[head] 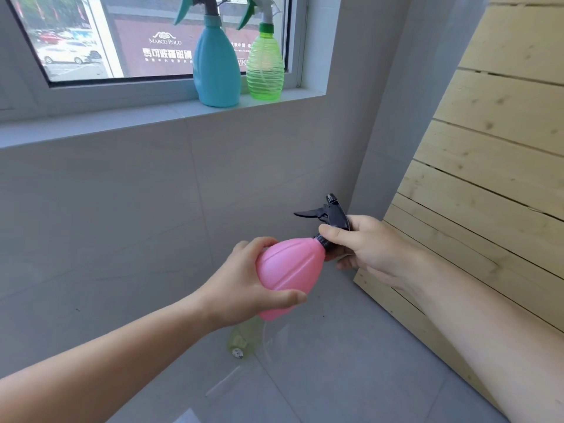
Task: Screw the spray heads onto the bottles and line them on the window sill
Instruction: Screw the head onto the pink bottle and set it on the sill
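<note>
A pink bottle (288, 267) lies tilted in mid-air, neck pointing up and right. My left hand (241, 285) grips its round body from below and behind. A black spray head (331, 213) sits at the bottle's neck, trigger pointing left. My right hand (366, 247) is closed around the collar and base of that spray head. On the window sill (152, 119) stand a blue bottle (217, 65) and a clear green bottle (265, 67), side by side, each with a spray head fitted.
A pale yellow-green bottle (241, 340) lies on the grey floor below my left hand, partly hidden. A thin clear tube (222, 381) lies on the floor nearby. Wooden slat panels (488, 148) lean at the right against the grey tiled wall.
</note>
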Motion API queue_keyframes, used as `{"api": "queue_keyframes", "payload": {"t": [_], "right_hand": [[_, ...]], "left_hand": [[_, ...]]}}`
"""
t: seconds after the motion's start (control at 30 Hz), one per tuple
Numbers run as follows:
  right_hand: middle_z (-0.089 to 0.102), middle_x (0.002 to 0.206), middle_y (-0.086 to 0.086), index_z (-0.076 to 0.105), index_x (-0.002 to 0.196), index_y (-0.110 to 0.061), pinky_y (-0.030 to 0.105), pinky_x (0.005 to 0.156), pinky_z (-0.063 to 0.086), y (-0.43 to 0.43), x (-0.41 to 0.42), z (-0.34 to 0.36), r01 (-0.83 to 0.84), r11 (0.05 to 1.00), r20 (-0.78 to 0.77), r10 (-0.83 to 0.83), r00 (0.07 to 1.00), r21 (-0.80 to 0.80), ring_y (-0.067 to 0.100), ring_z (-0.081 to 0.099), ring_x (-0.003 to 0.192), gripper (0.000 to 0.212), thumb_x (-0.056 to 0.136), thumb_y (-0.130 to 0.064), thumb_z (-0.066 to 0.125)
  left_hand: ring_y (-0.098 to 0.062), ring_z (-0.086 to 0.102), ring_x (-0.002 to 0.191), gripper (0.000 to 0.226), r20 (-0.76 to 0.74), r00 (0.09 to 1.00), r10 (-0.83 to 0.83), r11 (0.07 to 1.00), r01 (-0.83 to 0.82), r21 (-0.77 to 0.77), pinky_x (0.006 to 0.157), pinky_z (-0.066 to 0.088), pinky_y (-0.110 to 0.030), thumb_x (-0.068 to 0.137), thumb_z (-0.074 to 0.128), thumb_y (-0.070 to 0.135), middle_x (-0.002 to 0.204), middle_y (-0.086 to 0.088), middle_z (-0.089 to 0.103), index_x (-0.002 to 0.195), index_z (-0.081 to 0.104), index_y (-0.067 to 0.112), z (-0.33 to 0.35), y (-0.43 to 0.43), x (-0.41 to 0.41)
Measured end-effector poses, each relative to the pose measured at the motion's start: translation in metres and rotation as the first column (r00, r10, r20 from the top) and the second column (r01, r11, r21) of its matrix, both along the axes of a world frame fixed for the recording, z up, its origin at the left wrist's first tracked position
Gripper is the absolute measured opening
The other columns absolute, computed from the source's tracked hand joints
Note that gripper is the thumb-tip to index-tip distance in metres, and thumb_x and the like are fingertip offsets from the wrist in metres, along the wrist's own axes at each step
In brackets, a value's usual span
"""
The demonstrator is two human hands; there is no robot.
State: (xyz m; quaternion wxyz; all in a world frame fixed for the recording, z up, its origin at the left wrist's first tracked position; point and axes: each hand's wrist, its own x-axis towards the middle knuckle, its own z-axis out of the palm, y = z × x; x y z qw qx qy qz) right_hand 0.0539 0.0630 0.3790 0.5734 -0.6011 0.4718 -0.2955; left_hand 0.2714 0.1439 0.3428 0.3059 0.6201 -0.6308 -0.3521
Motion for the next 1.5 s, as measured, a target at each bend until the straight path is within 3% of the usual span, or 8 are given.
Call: {"api": "queue_keyframes", "payload": {"t": [0.13, 0.43, 0.67, 0.83, 1.03, 1.2, 1.37, 1.5], "right_hand": [[0.068, 0.092, 0.018, 0.063, 0.095, -0.007, 0.058, 0.078, 0.06, 0.005, 0.006, -0.006, 0.009, 0.995, 0.099, -0.019, 0.995, 0.102, 0.039, 0.07, 0.082, 0.013, 0.094, -0.02, 0.066], [0.07, 0.091, 0.017, 0.067, 0.095, -0.002, 0.047, 0.072, 0.062, 0.008, 0.011, -0.007, 0.09, 0.989, 0.155, -0.108, 0.982, 0.118, 0.033, 0.072, 0.078, 0.016, 0.089, -0.016, 0.072], [0.07, 0.087, 0.016, 0.07, 0.092, 0.0, 0.039, 0.068, 0.062, 0.014, 0.024, -0.015, 0.133, 0.987, 0.156, -0.146, 0.977, 0.092, 0.028, 0.071, 0.075, 0.018, 0.084, -0.015, 0.077], [0.072, 0.086, 0.017, 0.07, 0.09, -0.001, 0.05, 0.068, 0.063, 0.013, 0.028, -0.021, 0.214, 0.963, 0.149, -0.239, 0.96, 0.167, 0.042, 0.075, 0.081, 0.024, 0.086, -0.024, 0.076], [0.072, 0.085, 0.014, 0.072, 0.09, -0.002, 0.043, 0.068, 0.063, 0.008, 0.02, -0.024, 0.229, 0.959, 0.134, -0.252, 0.958, 0.167, 0.031, 0.072, 0.074, 0.021, 0.085, -0.022, 0.077], [0.073, 0.088, 0.016, 0.072, 0.09, -0.004, 0.04, 0.074, 0.061, 0.009, 0.024, -0.025, 0.157, 0.976, 0.193, -0.184, 0.964, 0.149, 0.028, 0.071, 0.078, 0.017, 0.086, -0.02, 0.076], [0.072, 0.104, 0.029, 0.072, 0.094, 0.001, 0.043, 0.081, 0.061, 0.007, 0.023, -0.022, 0.145, 0.984, 0.203, -0.164, 0.965, 0.106, 0.029, 0.07, 0.083, 0.018, 0.086, -0.015, 0.074], [0.071, 0.1, 0.022, 0.07, 0.096, 0.001, 0.047, 0.088, 0.06, 0.012, 0.028, -0.027, 0.124, 0.982, 0.201, -0.152, 0.968, 0.145, 0.03, 0.068, 0.087, 0.019, 0.087, -0.016, 0.073]], "left_hand": [[-0.006, 0.06, 0.11, 0.091, 0.043, 0.999, -0.016, 0.999, 0.014, 0.043, 0.089, 0.056, -0.027, 0.059, 0.093, 0.057, 0.124, 0.013, 0.055, 0.134, 0.043, 0.043, -0.003, 0.003, -0.008], [-0.015, 0.069, 0.111, 0.086, -0.298, 0.954, -0.031, 0.974, 0.096, 0.204, 0.086, 0.062, -0.032, 0.066, 0.08, 0.035, 0.129, 0.004, 0.065, 0.144, 0.045, 0.031, -0.008, 0.001, 0.003], [-0.017, 0.074, 0.097, 0.076, -0.102, 0.993, 0.05, 0.962, -0.021, 0.271, 0.085, 0.065, -0.042, 0.049, 0.089, 0.055, 0.109, 0.003, 0.074, 0.115, 0.063, 0.028, -0.007, 0.004, -0.006], [-0.017, 0.04, 0.117, 0.09, 0.295, 0.944, 0.147, 0.985, -0.167, 0.046, 0.095, 0.048, -0.035, 0.055, 0.083, 0.072, 0.116, 0.005, 0.042, 0.123, 0.041, 0.031, 0.0, 0.009, -0.02], [-0.016, 0.065, 0.116, 0.109, -0.074, 0.997, -0.011, 0.945, 0.034, 0.324, 0.1, 0.057, -0.035, 0.064, 0.073, 0.042, 0.136, 0.003, 0.06, 0.16, 0.025, 0.028, 0.004, 0.003, -0.003], [-0.017, 0.074, 0.103, 0.083, -0.138, 0.99, -0.013, 0.924, 0.065, 0.376, 0.092, 0.064, -0.04, 0.053, 0.099, 0.04, 0.115, 0.003, 0.075, 0.127, 0.064, 0.028, 0.0, -0.003, -0.001], [-0.03, 0.071, 0.119, 0.073, -0.418, 0.907, 0.05, 0.865, 0.17, 0.472, 0.104, 0.057, -0.051, 0.063, 0.081, 0.044, 0.128, -0.008, 0.075, 0.132, 0.066, 0.024, -0.008, -0.008, 0.012], [-0.031, 0.075, 0.11, 0.075, -0.313, 0.95, -0.017, 0.879, 0.164, 0.449, 0.082, 0.058, -0.04, 0.057, 0.089, 0.046, 0.119, -0.006, 0.077, 0.126, 0.066, 0.028, -0.01, -0.004, 0.01]]}}
